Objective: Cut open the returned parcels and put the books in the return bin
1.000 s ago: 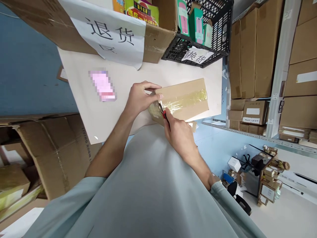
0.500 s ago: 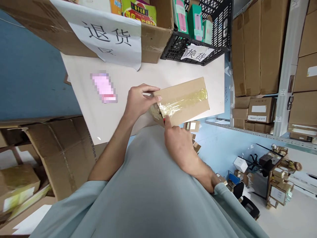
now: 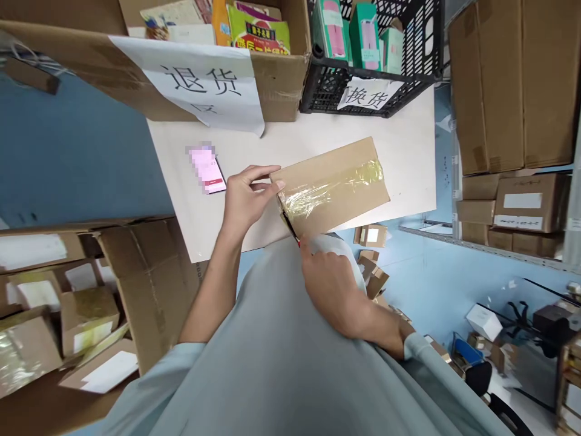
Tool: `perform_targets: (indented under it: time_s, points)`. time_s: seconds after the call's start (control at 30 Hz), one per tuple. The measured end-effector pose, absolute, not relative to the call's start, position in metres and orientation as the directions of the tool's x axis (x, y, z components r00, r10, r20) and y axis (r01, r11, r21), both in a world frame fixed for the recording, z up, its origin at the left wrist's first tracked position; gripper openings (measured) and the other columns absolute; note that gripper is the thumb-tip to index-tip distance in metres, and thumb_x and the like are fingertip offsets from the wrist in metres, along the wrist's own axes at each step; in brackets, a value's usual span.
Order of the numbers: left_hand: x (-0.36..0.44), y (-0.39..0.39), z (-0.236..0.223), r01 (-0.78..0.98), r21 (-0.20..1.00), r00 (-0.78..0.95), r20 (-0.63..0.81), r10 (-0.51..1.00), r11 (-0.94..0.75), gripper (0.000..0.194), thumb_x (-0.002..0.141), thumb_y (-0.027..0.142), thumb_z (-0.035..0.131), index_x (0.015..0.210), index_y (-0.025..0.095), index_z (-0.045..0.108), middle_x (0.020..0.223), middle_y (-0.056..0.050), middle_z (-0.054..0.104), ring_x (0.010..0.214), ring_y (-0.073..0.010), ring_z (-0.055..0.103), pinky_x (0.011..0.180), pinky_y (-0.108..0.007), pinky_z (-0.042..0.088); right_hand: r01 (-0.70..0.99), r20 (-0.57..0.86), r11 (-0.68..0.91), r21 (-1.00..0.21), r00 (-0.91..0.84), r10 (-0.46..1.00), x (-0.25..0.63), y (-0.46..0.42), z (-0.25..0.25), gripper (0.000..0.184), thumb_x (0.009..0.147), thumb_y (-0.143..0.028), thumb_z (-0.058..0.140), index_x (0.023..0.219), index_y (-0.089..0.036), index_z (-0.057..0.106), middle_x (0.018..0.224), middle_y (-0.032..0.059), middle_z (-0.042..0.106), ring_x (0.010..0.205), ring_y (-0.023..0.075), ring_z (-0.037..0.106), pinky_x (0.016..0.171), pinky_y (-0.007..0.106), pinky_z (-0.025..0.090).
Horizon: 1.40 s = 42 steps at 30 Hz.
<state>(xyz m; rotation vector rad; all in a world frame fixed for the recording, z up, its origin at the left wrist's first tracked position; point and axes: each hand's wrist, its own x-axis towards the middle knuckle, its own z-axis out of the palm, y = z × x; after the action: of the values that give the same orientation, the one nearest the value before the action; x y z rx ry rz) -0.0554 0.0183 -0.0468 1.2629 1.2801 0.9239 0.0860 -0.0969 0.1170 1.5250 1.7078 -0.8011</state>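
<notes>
A brown cardboard box (image 3: pixel 331 212) lies tilted at the table's front edge, with shiny clear tape along its top. My left hand (image 3: pixel 247 197) grips the box's left end, thumb on top and fingers at the far corner. My right hand (image 3: pixel 333 281) is closed around a box cutter (image 3: pixel 295 235), its index finger stretched along it. Only a thin dark blade and a bit of red show; the rest is hidden in the hand. The blade lies along the near part of the box's left end.
On the white table (image 3: pixel 181 221) lies a phone (image 3: pixel 211 172). Behind stand a large carton (image 3: pixel 284 85) of packets and a black crate (image 3: pixel 318 91) with green boxes. Another open carton (image 3: pixel 149 290) full of parcels is at left. Shelves with cartons (image 3: pixel 517 203) stand at right.
My right hand has drawn the box cutter toward my body along the box's left end, showing more blade. My left hand keeps hold of the box. The camera view has shifted.
</notes>
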Motion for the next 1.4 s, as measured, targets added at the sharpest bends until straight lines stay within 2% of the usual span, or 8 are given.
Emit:
perform_targets:
  time_s: [0.13, 0.27, 0.4, 0.57, 0.7, 0.9, 1.2, 1.4]
  points:
    - [-0.055, 0.011, -0.046, 0.216, 0.960, 0.049, -0.194, 0.980, 0.179, 0.053, 0.082, 0.062, 0.094, 0.117, 0.022, 0.088, 0.124, -0.010, 0.084, 0.114, -0.0288, 0.080, 0.101, -0.044, 0.070, 0.979, -0.820, 0.167, -0.116, -0.189, 0.540, 0.122, -0.098, 0.126, 0.079, 0.102, 0.002, 0.051, 0.180, -0.009, 0.038, 0.096, 0.0142, 0.085, 0.085, 0.0254, 0.084, 0.067, 0.030, 0.060]
    - [-0.049, 0.004, -0.044, 0.306, 0.928, -0.058, -0.206, 0.977, 0.214, 0.061, 0.082, 0.064, 0.095, 0.126, 0.023, 0.086, 0.130, -0.011, 0.084, 0.115, -0.0300, 0.081, 0.104, -0.048, 0.071, 0.969, -0.672, 0.095, -0.228, -0.227, 0.705, 0.185, -0.099, 0.124, 0.061, 0.118, -0.021, 0.045, 0.179, -0.018, 0.040, 0.100, 0.0105, 0.087, 0.081, 0.0235, 0.082, 0.065, 0.028, 0.053]
    - [-0.039, 0.003, -0.046, 0.321, 0.923, -0.170, -0.165, 0.972, 0.212, 0.068, 0.078, 0.068, 0.099, 0.126, 0.022, 0.086, 0.128, -0.009, 0.086, 0.117, -0.0315, 0.082, 0.111, -0.055, 0.069, 0.954, -0.469, -0.129, -0.269, -0.012, 0.883, 0.261, -0.087, 0.104, 0.052, 0.123, -0.037, 0.039, 0.171, -0.021, 0.052, 0.101, 0.0091, 0.087, 0.083, 0.0245, 0.082, 0.067, 0.027, 0.050]
    - [-0.028, 0.017, -0.045, 0.517, 0.838, -0.230, -0.058, 0.972, 0.172, 0.075, 0.088, 0.076, 0.088, 0.136, 0.019, 0.082, 0.131, -0.009, 0.086, 0.116, -0.0301, 0.081, 0.115, -0.061, 0.067, 0.876, -0.385, -0.328, -0.353, 0.184, 0.904, 0.338, -0.064, 0.070, 0.052, 0.123, -0.041, 0.040, 0.170, -0.022, 0.052, 0.101, 0.0074, 0.087, 0.084, 0.0242, 0.082, 0.074, 0.029, 0.055]
    - [0.021, 0.021, -0.020, 0.800, 0.592, -0.048, 0.219, 0.974, -0.094, 0.054, 0.104, 0.062, 0.076, 0.140, 0.021, 0.080, 0.160, -0.013, 0.071, 0.155, -0.0381, 0.062, 0.132, -0.068, 0.048, 0.838, -0.406, -0.328, -0.435, 0.142, 0.903, 0.370, -0.055, 0.051, 0.051, 0.121, -0.041, 0.039, 0.164, -0.019, 0.058, 0.095, 0.0073, 0.085, 0.083, 0.0244, 0.080, 0.075, 0.031, 0.054]
    - [0.135, 0.015, -0.001, 0.742, 0.543, 0.398, 0.117, 0.910, -0.394, 0.042, 0.117, 0.048, 0.059, 0.152, 0.029, 0.070, 0.170, -0.009, 0.063, 0.170, -0.0334, 0.045, 0.139, -0.067, 0.036, 0.827, -0.401, -0.239, -0.509, 0.018, 0.916, 0.381, -0.049, 0.036, 0.046, 0.116, -0.035, 0.039, 0.151, -0.019, 0.064, 0.085, 0.0029, 0.079, 0.067, 0.0218, 0.070, 0.067, 0.031, 0.045]
    - [0.143, 0.010, -0.031, 0.711, 0.558, 0.423, 0.147, 0.894, -0.428, 0.034, 0.115, 0.044, 0.062, 0.143, 0.029, 0.075, 0.152, -0.010, 0.076, 0.155, -0.0324, 0.063, 0.136, -0.063, 0.043, 0.746, -0.335, -0.159, -0.646, -0.091, 0.938, 0.370, -0.038, 0.038, 0.036, 0.117, -0.032, 0.040, 0.136, -0.021, 0.068, 0.109, 0.0081, 0.083, 0.089, 0.0241, 0.075, 0.076, 0.031, 0.049]
    - [0.147, 0.003, -0.036, 0.692, 0.593, 0.400, 0.158, 0.903, -0.411, 0.034, 0.114, 0.044, 0.063, 0.143, 0.029, 0.076, 0.151, -0.010, 0.077, 0.155, -0.0334, 0.062, 0.138, -0.066, 0.038, 0.823, -0.451, -0.173, -0.541, -0.111, 0.886, 0.352, -0.025, 0.050, 0.039, 0.117, -0.029, 0.038, 0.141, -0.020, 0.067, 0.104, 0.0066, 0.082, 0.080, 0.0230, 0.072, 0.070, 0.031, 0.042]
